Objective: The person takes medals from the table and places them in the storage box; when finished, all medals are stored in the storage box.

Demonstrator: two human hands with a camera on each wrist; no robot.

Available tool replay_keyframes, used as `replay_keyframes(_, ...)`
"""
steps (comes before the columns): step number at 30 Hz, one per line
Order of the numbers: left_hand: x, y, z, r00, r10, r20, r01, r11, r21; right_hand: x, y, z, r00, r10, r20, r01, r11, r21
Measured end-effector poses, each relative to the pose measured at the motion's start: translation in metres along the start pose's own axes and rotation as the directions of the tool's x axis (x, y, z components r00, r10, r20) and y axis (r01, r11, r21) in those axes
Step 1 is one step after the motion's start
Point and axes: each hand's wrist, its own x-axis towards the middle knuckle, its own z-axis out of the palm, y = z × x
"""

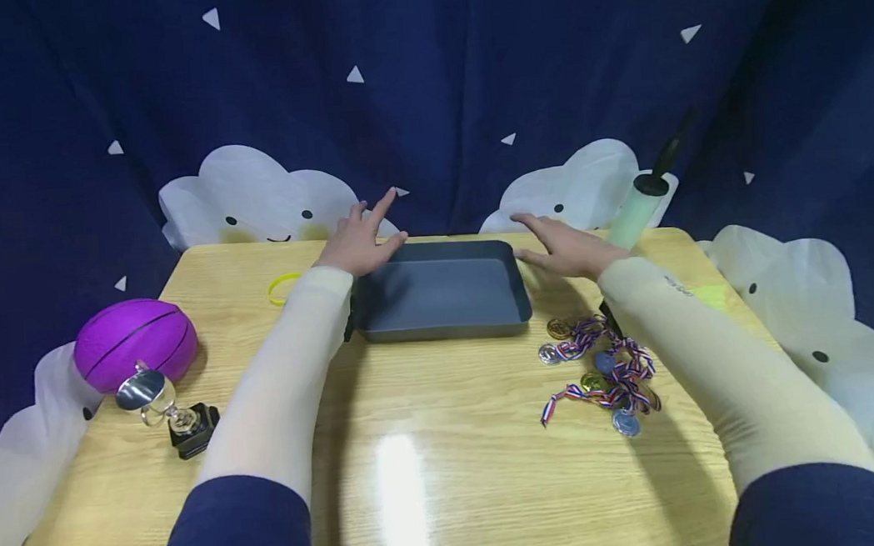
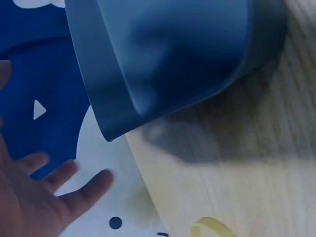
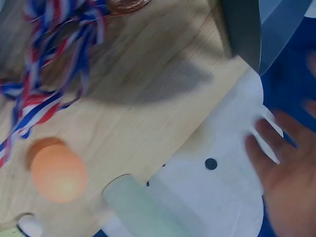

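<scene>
Nearest the camera, two dark blue upper sleeves are running off the bottom of the head view, giving way to pale forearm sleeves that are reaching forward over the wooden table [image 1: 449, 473]. To the left a small trophy [image 1: 165, 406] is standing by the table edge, partly overlapping a purple ball [image 1: 135, 340] behind it, while to the right a tangle of medals [image 1: 600, 367] with striped ribbons is lying beside the right forearm, its far part partly covered by that sleeve. Further on, the grey tray [image 1: 442, 293] is sitting in the middle of the table toward its far edge. The left hand [image 1: 360, 240] is spreading its fingers straight at the tray's far left corner, holding nothing; whether the palm is touching the rim cannot be told. The right hand [image 1: 563, 244] is likewise lying open at the far right corner, gripping nothing, and contact is unclear. A yellow band [image 1: 282, 287] is lying left of the tray, half hidden by the left arm. In the right wrist view, blurred, an orange ball [image 3: 58, 173] is showing near a pale green cylinder [image 1: 632, 211], which is standing at the far right, its dark top fading into the curtain [image 1: 425, 82].
</scene>
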Motion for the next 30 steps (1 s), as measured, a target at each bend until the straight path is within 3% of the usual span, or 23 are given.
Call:
replay_keyframes(4, -0.001, -0.009, 0.002, 0.994, -0.072, 0.085, 0.080, 0.993, -0.090, -0.022, 0.011, 0.004, 0.983, -0.003, 0.185, -0.021, 0.991, 0.132)
replay_keyframes(8, -0.002, -0.016, 0.006, 0.973, -0.155, 0.171, 0.182, 0.971, -0.154, -0.039, 0.016, 0.011, 0.920, 0.029, 0.391, -0.114, 0.974, 0.196)
replay_keyframes(12, -0.003, -0.019, 0.011, 0.955, -0.192, 0.227, 0.234, 0.956, -0.178, -0.047, 0.018, 0.023, 0.873, 0.008, 0.488, -0.135, 0.965, 0.226)
replay_keyframes(17, -0.005, -0.022, 0.015, 0.947, -0.202, 0.248, 0.250, 0.951, -0.181, -0.049, 0.019, 0.035, 0.898, -0.037, 0.437, -0.038, 0.986, 0.162)
replay_keyframes(20, -0.007, -0.025, 0.016, 0.937, -0.226, 0.268, 0.292, 0.926, -0.238, -0.047, 0.019, 0.037, 0.923, -0.053, 0.380, 0.007, 0.993, 0.121)
replay_keyframes(26, -0.010, -0.030, 0.018, 0.921, -0.248, 0.301, 0.351, 0.862, -0.364, -0.041, 0.023, 0.033, 0.949, -0.062, 0.308, 0.021, 0.991, 0.134)
replay_keyframes(30, -0.011, -0.032, 0.021, 0.924, -0.253, 0.287, 0.353, 0.852, -0.386, -0.040, 0.029, 0.020, 0.959, -0.040, 0.281, -0.015, 0.982, 0.189)
